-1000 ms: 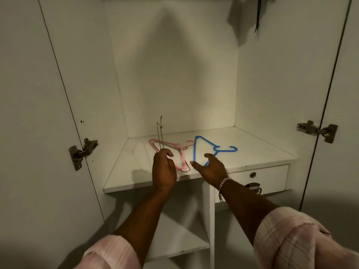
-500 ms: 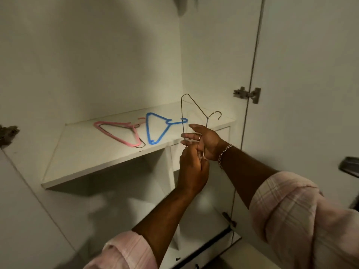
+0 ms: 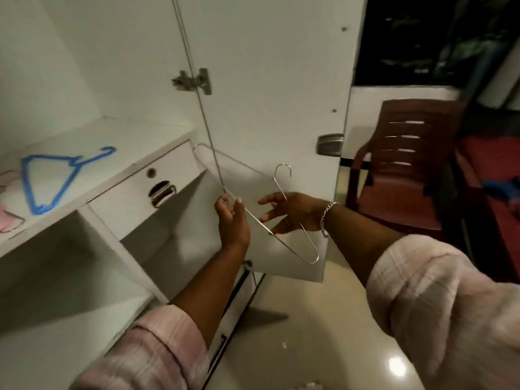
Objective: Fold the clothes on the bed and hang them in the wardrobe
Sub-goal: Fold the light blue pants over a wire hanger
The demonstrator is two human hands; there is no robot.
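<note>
The wire hanger (image 3: 254,218) is bare silver metal; the hanger on the shelf (image 3: 46,178) is bright blue, and the one at the left edge (image 3: 5,218) pale pink. The wardrobe (image 3: 253,80) is plain white; both sleeves (image 3: 439,299) are pink-and-white check; the chair (image 3: 405,153) is dark reddish brown; the bracelet (image 3: 326,215) is silver.

The pink hanger (image 3: 7,218) at the left end of the wardrobe shelf (image 3: 118,161) is cut off by the picture's left edge; only a smeared pink corner shows. The blue hanger (image 3: 47,178) beside it is blurred, its hook soft. The wire hanger (image 3: 253,218) fades against the white door (image 3: 267,80) along its upper bar, and part of its neck passes behind the right hand (image 3: 292,212). The left hand (image 3: 232,218) shows mainly its back, so how the fingers meet the wire cannot be told. Beyond the brown chair (image 3: 399,170), the red surface (image 3: 495,175) and a blue item (image 3: 503,190) on it are blurred and cut by the right edge.
</note>
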